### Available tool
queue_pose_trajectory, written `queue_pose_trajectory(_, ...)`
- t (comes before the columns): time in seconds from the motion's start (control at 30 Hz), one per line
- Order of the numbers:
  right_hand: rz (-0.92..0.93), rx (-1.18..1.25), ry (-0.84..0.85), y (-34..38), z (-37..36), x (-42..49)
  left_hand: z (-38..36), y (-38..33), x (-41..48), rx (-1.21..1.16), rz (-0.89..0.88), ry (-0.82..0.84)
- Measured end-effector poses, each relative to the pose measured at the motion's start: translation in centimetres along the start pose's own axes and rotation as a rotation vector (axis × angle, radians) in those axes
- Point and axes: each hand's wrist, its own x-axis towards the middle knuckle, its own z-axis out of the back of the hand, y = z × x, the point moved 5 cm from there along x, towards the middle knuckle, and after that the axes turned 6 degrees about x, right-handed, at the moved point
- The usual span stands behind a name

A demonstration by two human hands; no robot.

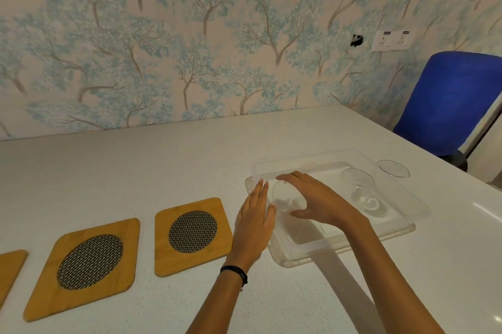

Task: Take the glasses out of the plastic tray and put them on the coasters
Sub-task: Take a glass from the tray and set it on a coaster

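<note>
A clear plastic tray (402, 230) lies on the white table at the right. Three clear glasses stand in it. My right hand (317, 199) curls around the nearest glass (285, 195) at the tray's left end. My left hand (254, 214) rests flat against the tray's left wall, fingers touching that same glass. A second glass (357, 181) and a third glass (394, 169) stand further right. Three wooden coasters with round metal mesh centres lie in a row to the left: the nearest coaster (190, 234), the middle coaster (87, 265), and a coaster (8, 268) cut off by the frame edge.
A blue chair (448, 100) stands beyond the table's right corner. The wall with tree-patterned wallpaper runs along the table's far edge, with a white socket plate (392, 39) on it.
</note>
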Motion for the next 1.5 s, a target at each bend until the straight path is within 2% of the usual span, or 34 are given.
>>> queue_pose_trajectory(0.17, -0.066, 0.150, -0.015, 0.1, 2.7, -1.7, 0.0, -0.1, -0.1, -0.019, 0.006, 0.008)
queue_pose_trajectory(0.63, -0.149, 0.298, -0.070, -1.1, 6.6, -3.7, 0.0, -0.1, -0.2, -0.078, 0.025, 0.020)
queue_pose_trajectory(1.03, -0.166, 0.364, -0.076, -1.2, 5.5, -3.0, -0.1, 0.1, -0.3, -0.117, 0.025, 0.024)
queue_pose_trajectory(1.3, -0.224, 0.349, -0.198, -1.1, 4.2, -2.0, -0.4, 0.3, -0.2, -0.106, 0.028, 0.020)
queue_pose_trajectory(1.5, -0.244, 0.358, -0.176, -1.0, 3.6, -1.7, -0.4, 0.4, -0.3, -0.092, 0.026, 0.016)
